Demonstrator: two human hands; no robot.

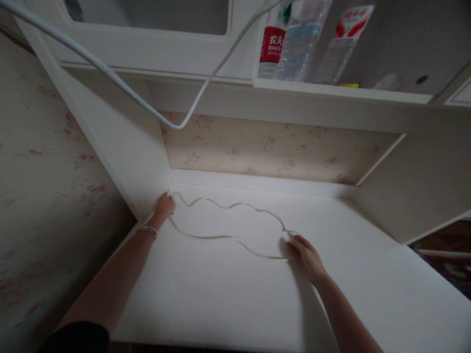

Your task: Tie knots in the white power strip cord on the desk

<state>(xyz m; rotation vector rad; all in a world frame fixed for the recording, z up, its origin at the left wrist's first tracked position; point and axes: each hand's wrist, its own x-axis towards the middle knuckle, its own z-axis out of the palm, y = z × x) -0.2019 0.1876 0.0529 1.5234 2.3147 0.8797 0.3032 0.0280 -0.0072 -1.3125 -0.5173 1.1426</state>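
On the white desk, left hand and right hand pinch a cord.

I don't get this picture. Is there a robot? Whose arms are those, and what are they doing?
There's no robot here! Those are a person's own bare hands. The one picture comes from a camera worn on that person's head, looking forward and down, so you see roughly what they see.

Along the white desktop runs a thin pale cord, making a long, wavy loop. The left hand has it near the back left corner, and the right hand pinches it at the other end.

Above, plastic bottles stand on a shelf, and a thicker cable dips across the view.
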